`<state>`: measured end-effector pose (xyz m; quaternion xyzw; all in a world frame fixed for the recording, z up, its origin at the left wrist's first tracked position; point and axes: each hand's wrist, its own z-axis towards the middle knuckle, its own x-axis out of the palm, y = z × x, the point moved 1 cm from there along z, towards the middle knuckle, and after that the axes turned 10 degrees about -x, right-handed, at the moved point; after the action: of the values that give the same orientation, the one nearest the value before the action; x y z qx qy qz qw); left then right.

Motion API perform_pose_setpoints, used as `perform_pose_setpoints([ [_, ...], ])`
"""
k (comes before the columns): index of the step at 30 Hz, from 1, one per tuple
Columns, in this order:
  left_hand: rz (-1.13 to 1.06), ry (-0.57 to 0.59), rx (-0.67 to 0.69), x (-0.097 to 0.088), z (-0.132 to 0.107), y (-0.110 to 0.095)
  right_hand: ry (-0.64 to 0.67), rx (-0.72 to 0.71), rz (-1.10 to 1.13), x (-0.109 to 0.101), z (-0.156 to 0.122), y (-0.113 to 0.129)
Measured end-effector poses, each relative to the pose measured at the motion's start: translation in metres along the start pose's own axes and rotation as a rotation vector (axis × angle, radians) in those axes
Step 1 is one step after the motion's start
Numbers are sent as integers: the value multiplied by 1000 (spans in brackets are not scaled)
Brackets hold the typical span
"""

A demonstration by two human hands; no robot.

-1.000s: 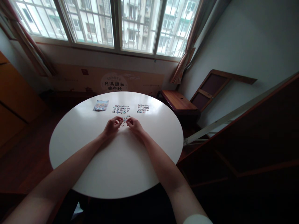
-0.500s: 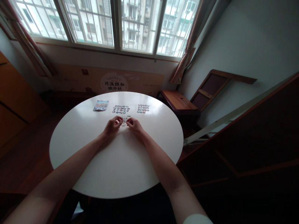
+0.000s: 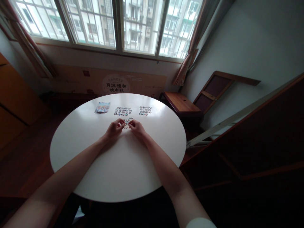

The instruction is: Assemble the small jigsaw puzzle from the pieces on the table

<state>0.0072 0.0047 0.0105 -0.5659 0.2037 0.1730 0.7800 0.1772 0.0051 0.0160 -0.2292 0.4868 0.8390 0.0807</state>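
On the white round table, my left hand and my right hand face each other over a small cluster of jigsaw puzzle pieces. Both hands are closed, thumbs and fingers pinched at the two sides of the cluster. Fingertips hide part of the pieces, and each hand seems to grip a puzzle piece at its edge. Just beyond lie rows of loose puzzle pieces, with a second, neater block of puzzle pieces to their right.
A colourful picture sheet or packet lies at the table's far left. Behind the table on the right stands a wooden chair. A printed cardboard panel leans below the barred windows. A dark wooden panel rises at the right.
Hardly anything differs. My fingers shift very slightly over the puzzle pieces, while the other rows of pieces stay where they were.
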Motion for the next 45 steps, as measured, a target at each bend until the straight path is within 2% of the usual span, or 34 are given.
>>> perform_pose_setpoints([
  [14,17,-10,-9,-1,-3,-6,-3,-4,14,1,0,-3],
  [45,-4,-4,-9,-2,-2,-4,15,-18,-23,1,0,-3],
])
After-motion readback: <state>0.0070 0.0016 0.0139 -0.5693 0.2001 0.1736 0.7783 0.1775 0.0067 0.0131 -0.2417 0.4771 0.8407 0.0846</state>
